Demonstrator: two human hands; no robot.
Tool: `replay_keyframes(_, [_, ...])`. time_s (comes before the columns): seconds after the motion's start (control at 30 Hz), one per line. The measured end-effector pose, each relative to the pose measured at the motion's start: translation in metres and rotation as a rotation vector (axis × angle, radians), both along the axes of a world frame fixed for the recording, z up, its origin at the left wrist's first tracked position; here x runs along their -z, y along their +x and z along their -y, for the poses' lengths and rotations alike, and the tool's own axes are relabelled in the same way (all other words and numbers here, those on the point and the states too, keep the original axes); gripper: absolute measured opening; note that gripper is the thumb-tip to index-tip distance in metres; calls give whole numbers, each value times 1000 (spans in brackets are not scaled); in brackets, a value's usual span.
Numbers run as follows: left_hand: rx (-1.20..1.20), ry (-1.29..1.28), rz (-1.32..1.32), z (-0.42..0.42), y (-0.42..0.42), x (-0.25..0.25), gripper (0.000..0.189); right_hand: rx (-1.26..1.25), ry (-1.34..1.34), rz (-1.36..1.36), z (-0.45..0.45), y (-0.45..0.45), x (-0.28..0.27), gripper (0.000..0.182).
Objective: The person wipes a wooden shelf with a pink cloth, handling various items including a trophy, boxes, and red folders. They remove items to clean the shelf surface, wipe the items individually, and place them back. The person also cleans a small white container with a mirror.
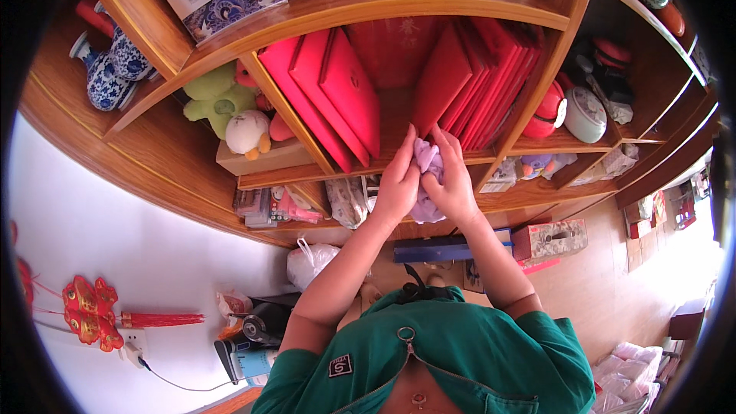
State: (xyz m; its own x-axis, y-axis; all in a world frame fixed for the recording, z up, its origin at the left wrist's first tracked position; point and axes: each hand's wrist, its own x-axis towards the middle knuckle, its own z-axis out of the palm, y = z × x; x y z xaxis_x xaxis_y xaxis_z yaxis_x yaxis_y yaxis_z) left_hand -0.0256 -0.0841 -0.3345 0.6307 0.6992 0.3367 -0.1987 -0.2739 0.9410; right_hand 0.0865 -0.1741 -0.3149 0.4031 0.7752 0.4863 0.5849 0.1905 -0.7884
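Observation:
Between my two hands, at the front edge of a wooden shelf compartment, is a crumpled lilac cloth. My left hand has its thumb against the cloth and its fingertips by the lower corner of a red folder. My right hand grips the cloth from the other side, its fingertips at the same folder. Several red folders lean at the compartment's right, and more red folders lean at its left. Whether my fingers also grip the folder is hidden.
Left of the compartment are plush toys on a cardboard box and blue-and-white vases. To the right stand a red round object and a pale oval case. Below are a white plastic bag and a patterned box.

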Motion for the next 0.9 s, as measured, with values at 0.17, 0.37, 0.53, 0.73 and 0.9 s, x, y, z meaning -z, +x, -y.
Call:
replay_keyframes(0.17, [-41,61,-18,-5,-10,5,65,-198,-55,-68,-13,5,-2,87])
replay_keyframes(0.37, [-166,44,-7,2,-20,-4,70,-359,-28,92,-35,5,-8,84])
replay_keyframes(0.53, [-176,21,-11,4,-28,-9,70,-349,-90,23,-42,1,3,86])
replay_keyframes(0.73, [-284,104,-24,7,-35,-4,69,-469,-121,-27,-45,-1,2,87])
replay_keyframes(0.9, [-331,98,-40,12,-35,-7,67,-475,-113,-2,-45,0,3,88])
